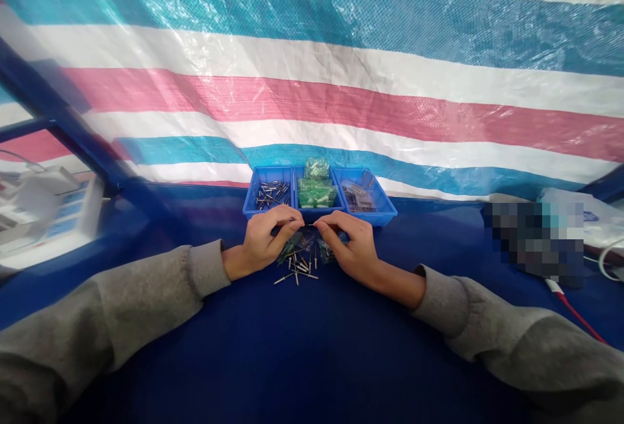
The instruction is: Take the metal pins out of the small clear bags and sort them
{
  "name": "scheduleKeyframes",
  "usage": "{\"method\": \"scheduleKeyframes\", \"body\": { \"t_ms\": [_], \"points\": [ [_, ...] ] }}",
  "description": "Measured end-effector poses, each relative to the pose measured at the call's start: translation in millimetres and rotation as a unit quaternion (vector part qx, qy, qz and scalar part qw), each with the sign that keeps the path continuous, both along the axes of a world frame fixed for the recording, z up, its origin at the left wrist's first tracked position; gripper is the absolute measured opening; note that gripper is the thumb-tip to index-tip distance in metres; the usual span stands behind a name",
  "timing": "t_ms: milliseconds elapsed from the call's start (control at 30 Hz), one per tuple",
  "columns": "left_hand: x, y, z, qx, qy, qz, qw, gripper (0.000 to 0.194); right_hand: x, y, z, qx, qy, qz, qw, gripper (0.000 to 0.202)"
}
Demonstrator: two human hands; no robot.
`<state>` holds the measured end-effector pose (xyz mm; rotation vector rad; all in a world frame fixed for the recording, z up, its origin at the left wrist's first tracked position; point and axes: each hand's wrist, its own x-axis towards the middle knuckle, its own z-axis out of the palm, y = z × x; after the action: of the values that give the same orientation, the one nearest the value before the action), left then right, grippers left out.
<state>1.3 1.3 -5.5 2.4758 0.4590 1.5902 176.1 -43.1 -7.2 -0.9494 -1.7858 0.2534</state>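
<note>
Both hands meet just in front of three blue bins, with thumbs and forefingers pinched and the fingertips a small gap apart. My left hand (270,235) and my right hand (350,245) are closed; a thin dark line shows between them, too small to name. Below the fingers lies a loose pile of blind rivets (298,266) with thin metal pins. Clear plastic bags (307,240) with small contents lie behind the pile, partly hidden by the hands.
The left bin (247,206) holds loose dark metal fasteners. Green packets fill the middle bin (316,212), and clear packets lie in the right bin (387,216). A striped tarp (341,105) hangs behind. At right are a pixelated object (536,242) and a red cable (580,317).
</note>
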Motion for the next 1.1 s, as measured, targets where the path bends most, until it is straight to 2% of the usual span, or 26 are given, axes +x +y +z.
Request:
{"method": "scheduleKeyframes", "body": {
  "t_ms": [200,567,1100],
  "points": [
    [0.6,-1.9,6.5,0.054,0.038,0.033,0.997,0.015,1.2,-0.7,0.0,0.010,0.015,-0.001,1.000,0.017],
    [3.1,0.5,1.6,0.060,0.000,0.066,0.996,0.016,0.7,-2.0,-1.9,0.027,0.020,0.006,0.999,0.017],
    [4.2,-0.4,0.7,0.071,0.007,0.085,0.994,0.018,1.4,-1.8,0.0,0.049,0.001,0.024,0.999,0.021]
  ]
}}
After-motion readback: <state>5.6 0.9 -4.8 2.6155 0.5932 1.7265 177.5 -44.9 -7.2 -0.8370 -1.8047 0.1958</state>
